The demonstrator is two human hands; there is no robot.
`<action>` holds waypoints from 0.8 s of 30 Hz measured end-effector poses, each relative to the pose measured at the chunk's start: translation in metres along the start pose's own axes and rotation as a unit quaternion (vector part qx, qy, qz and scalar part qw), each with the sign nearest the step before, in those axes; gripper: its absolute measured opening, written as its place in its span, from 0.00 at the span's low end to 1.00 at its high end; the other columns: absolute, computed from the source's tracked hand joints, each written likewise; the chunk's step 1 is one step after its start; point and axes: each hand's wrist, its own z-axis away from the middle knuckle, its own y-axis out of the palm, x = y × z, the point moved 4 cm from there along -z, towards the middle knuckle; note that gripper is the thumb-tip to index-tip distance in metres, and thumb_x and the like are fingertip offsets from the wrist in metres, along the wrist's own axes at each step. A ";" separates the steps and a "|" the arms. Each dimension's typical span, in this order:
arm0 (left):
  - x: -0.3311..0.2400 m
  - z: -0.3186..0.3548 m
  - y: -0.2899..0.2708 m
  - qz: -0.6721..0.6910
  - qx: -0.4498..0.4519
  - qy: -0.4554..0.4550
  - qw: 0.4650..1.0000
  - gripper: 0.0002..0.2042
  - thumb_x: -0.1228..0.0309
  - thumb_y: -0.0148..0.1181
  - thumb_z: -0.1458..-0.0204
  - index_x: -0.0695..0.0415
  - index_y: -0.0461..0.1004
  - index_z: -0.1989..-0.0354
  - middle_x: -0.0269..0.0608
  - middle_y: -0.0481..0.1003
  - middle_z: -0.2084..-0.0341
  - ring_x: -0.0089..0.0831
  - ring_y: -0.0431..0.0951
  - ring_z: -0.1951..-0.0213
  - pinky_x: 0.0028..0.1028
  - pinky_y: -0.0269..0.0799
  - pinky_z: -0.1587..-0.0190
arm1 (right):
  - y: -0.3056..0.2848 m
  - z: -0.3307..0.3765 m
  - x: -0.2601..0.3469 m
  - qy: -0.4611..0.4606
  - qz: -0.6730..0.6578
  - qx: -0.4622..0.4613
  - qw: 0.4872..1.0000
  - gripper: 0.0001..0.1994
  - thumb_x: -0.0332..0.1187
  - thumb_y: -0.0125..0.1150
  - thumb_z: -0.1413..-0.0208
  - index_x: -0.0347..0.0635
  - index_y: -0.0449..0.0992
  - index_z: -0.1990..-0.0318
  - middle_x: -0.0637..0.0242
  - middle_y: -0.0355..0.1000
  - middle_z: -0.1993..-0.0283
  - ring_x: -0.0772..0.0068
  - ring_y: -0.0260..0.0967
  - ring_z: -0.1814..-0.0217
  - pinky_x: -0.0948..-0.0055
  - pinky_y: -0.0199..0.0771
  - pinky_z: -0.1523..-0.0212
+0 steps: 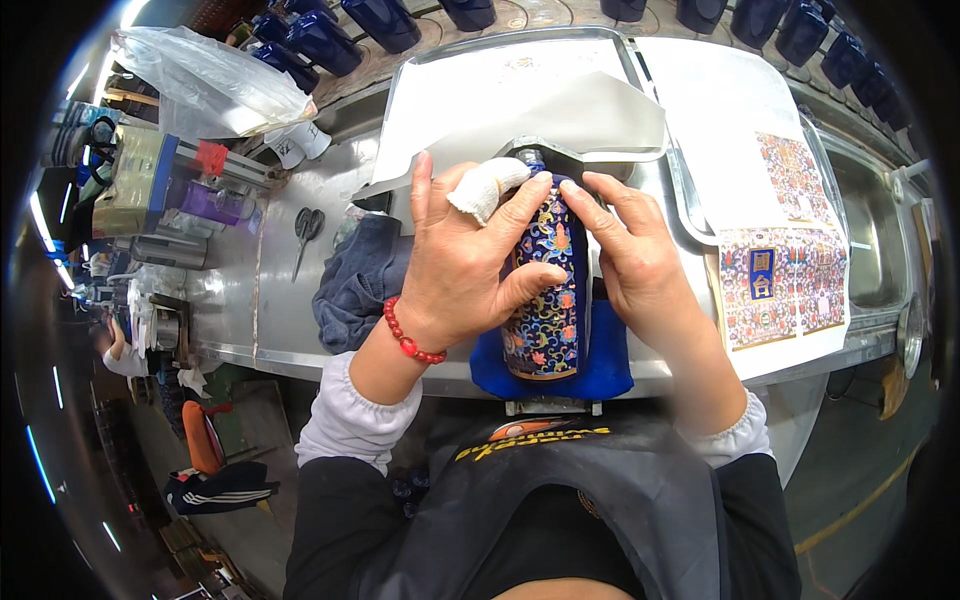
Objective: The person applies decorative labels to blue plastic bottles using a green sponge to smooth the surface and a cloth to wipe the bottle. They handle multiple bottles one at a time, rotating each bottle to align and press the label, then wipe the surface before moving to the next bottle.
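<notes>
A dark blue bottle (pixel 545 330) covered in a colourful floral pattern lies with its neck pointing away from me, on a blue cushion (pixel 610 360) at the table's near edge. From the left, my left hand (pixel 465 250) rests on it, fingers spread, thumb and index fingertip touching the patterned surface. A white cloth wrap (pixel 488 190) covers one of its fingers. My right hand (pixel 635 240) reaches in from the other side, fingers stretched out, with the index fingertip at the bottle's shoulder beside the left one. The right thumb is mostly hidden.
Printed floral sheets (pixel 785 280) lie on white paper at the right, near a metal sink (pixel 870 235). Behind the bottle is a metal tray (pixel 400 90) with white paper. Scissors (pixel 307 230) and a dark cloth (pixel 360 275) lie left. Several blue bottles (pixel 325 42) line the back.
</notes>
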 end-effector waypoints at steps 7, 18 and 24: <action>0.000 0.000 0.001 0.010 -0.001 -0.003 1.000 0.37 0.35 0.49 0.40 0.54 0.75 0.36 0.45 0.74 0.44 0.44 0.68 0.39 0.54 0.36 0.27 | -0.001 0.000 0.001 -0.018 0.009 0.006 1.000 0.33 0.14 0.56 0.52 0.46 0.73 0.35 0.46 0.70 0.41 0.42 0.68 0.42 0.55 0.72 0.41; -0.002 0.004 0.000 -0.006 -0.003 -0.003 1.000 0.37 0.35 0.47 0.40 0.53 0.74 0.36 0.46 0.74 0.43 0.45 0.67 0.39 0.55 0.35 0.27 | -0.003 0.000 0.002 0.007 0.014 -0.008 1.000 0.31 0.15 0.57 0.51 0.48 0.75 0.37 0.45 0.69 0.41 0.42 0.68 0.41 0.55 0.72 0.41; -0.003 0.004 0.001 -0.009 -0.010 -0.004 1.000 0.37 0.34 0.47 0.40 0.54 0.74 0.36 0.47 0.74 0.42 0.47 0.67 0.38 0.56 0.37 0.27 | -0.003 -0.005 0.006 -0.042 0.049 -0.001 0.998 0.33 0.10 0.53 0.53 0.45 0.74 0.36 0.47 0.67 0.38 0.44 0.67 0.37 0.57 0.70 0.37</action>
